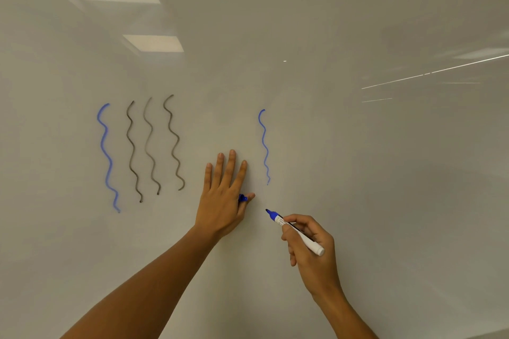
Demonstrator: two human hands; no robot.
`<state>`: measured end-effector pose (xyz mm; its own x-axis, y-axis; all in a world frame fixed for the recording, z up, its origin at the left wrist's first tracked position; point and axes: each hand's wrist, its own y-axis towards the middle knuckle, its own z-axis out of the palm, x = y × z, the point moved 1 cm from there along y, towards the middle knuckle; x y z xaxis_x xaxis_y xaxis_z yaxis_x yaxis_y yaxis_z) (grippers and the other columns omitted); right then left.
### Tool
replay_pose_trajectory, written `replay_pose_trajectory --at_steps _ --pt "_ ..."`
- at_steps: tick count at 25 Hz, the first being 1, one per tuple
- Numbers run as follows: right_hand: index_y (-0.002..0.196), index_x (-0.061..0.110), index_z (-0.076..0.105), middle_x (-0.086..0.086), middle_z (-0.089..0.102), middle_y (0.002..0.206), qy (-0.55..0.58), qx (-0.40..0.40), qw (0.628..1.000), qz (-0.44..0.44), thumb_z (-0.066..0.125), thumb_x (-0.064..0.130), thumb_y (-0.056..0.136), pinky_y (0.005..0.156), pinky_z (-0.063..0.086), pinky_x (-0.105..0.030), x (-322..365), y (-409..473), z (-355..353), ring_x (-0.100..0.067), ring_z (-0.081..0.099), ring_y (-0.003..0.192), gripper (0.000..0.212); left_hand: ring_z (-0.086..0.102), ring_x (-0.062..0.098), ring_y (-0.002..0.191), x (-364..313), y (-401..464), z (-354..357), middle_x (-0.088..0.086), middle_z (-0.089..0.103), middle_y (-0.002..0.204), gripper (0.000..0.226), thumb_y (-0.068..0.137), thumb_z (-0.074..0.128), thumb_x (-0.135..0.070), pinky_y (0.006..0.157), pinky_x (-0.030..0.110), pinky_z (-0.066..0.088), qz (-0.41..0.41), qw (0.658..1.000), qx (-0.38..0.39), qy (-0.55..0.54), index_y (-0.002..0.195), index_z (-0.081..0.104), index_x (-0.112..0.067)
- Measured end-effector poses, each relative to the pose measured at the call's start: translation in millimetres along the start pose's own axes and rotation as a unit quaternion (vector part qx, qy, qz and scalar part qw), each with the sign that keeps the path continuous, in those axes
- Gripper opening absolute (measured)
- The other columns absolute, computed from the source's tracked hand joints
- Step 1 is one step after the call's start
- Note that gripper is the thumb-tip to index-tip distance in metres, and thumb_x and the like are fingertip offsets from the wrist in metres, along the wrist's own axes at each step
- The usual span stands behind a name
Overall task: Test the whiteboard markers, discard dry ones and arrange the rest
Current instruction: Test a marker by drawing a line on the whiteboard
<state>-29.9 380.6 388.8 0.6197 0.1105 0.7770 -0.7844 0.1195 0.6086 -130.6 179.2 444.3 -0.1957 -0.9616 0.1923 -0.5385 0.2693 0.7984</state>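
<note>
Glossy white whiteboard (358, 173): five wavy vertical test strokes, blue, three grey-black, thin blue at right. Left hand (223, 195) flat on board, fingers spread, small blue plastic marker cap (242, 198) pinched between thumb and index. Right hand (308, 245), fingers closed around uncapped blue-tipped white whiteboard marker (296, 231), tip just off the board below the thin stroke.

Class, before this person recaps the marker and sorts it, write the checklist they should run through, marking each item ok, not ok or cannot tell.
1. Blue marker gripped in right hand: ok.
2. Nib off the whiteboard: cannot tell.
3. Blue cap at hand, tucked in left hand: ok.
4. Newest blue squiggle legible: ok, though thinner than the leftmost blue squiggle.
5. Somewhere to put the marker: cannot tell, none in view.
</note>
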Motion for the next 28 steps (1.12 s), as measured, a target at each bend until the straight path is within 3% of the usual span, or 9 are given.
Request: replay_pose_trajectory --at_steps 7,12,14,16,18,19,22,25,28 --pt "0.092 0.026 0.076 -0.014 0.068 0.076 0.041 0.02 0.998 0.038 0.064 0.024 0.088 0.044 0.044 -0.03 -4.5 -20.2 -0.5 -0.022 0.05 0.055 0.013 -0.009 0.033 0.151 -6.7 -36.9 -0.4 0.005 0.009 0.165 0.065 0.097 0.026 -0.054 0.122 0.052 0.006 -0.028 0.997 0.02 -0.071 0.143 0.049 -0.014" --pt "0.091 0.028 0.076 -0.016 0.069 0.077 0.042 0.039 0.996 0.066 0.061 0.029 0.084 0.044 0.045 -0.03 -13.6 -32.8 5.9 -0.021 0.051 0.054 0.017 -0.009 0.028 0.151 -10.7 -69.4 2.5 0.001 0.019 0.161 0.067 0.094 0.024 -0.058 0.121 0.047 0.003 -0.055 0.989 0.053 -0.125 0.134 0.06 -0.018" --pt "0.091 0.028 0.076 -0.016 0.069 0.076 0.043 0.045 0.995 0.072 0.06 0.029 0.084 0.044 0.045 -0.03 -16.4 -38.7 8.5 -0.02 0.051 0.054 0.018 -0.003 0.026 0.152 -12.2 -82.3 -2.5 0.001 0.035 0.157 0.062 0.094 0.029 -0.058 0.123 0.046 0.008 -0.082 0.982 0.06 -0.161 0.129 0.064 -0.02" --pt "0.091 0.025 0.077 -0.016 0.069 0.076 0.047 0.053 0.994 0.082 0.06 0.028 0.084 0.044 0.045 -0.03 -18.1 -45.9 11.5 -0.019 0.051 0.054 0.019 0.014 0.025 0.151 -13.9 -97.5 -9.7 -0.003 0.065 0.129 0.049 0.096 0.041 -0.056 0.121 0.044 0.018 -0.12 0.967 0.062 -0.217 0.117 0.07 -0.022" --pt "0.093 0.018 0.077 -0.016 0.069 0.075 0.048 0.053 0.993 0.094 0.061 0.028 0.083 0.043 0.046 -0.03 -20.5 -54.1 15.9 -0.021 0.052 0.054 0.021 0.042 0.016 0.139 -14.9 -114.8 -17.1 -0.014 0.068 0.081 0.056 0.095 0.034 -0.064 0.111 0.037 0.035 -0.152 0.954 0.069 -0.25 0.095 0.075 -0.026" --pt "0.094 0.016 0.076 -0.016 0.069 0.075 0.048 0.055 0.993 0.098 0.06 0.028 0.082 0.043 0.047 -0.031 -20.4 -57.8 17.6 -0.022 0.053 0.055 0.023 0.054 0.008 0.124 -17.0 -121.5 -22.6 -0.014 0.064 0.07 0.065 0.093 0.025 -0.069 0.099 0.03 0.044 -0.162 0.95 0.074 -0.256 0.085 0.074 -0.026" --pt "0.091 0.02 0.077 -0.016 0.07 0.075 0.048 0.074 0.99 0.107 0.06 0.027 0.083 0.043 0.049 -0.031 -20.2 -72.3 27.3 -0.022 0.055 0.054 0.02 0.06 0.006 0.074 -20.3 -143.4 -33.9 -0.011 0.066 0.073 0.056 0.094 0.031 -0.065 0.063 0.016 0.04 -0.197 0.942 0.121 -0.244 0.079 0.069 -0.027" --pt "0.091 0.024 0.078 -0.016 0.07 0.075 0.047 0.1 0.987 0.117 0.059 0.025 0.084 0.044 0.049 -0.032 -22.2 -87.0 37.3 -0.02 0.055 0.053 0.02 0.062 0.011 0.07 -18.1 -164.2 -37.1 -0.013 0.071 0.08 0.022 0.099 0.049 -0.04 0.061 0.019 0.046 -0.223 0.938 0.154 -0.214 0.083 0.062 -0.032" --pt "0.089 0.022 0.078 -0.016 0.069 0.073 0.047 0.116 0.982 0.142 0.06 0.024 0.083 0.044 0.048 -0.032 -25.8 -99.8 41.5 -0.022 0.054 0.054 0.018 0.061 0.007 0.062 -16.0 -181.7 -41.6 -0.029 0.07 0.095 0.017 0.096 0.056 -0.034 0.055 0.013 0.041 -0.232 0.931 0.164 -0.227 0.08 0.054 -0.035"
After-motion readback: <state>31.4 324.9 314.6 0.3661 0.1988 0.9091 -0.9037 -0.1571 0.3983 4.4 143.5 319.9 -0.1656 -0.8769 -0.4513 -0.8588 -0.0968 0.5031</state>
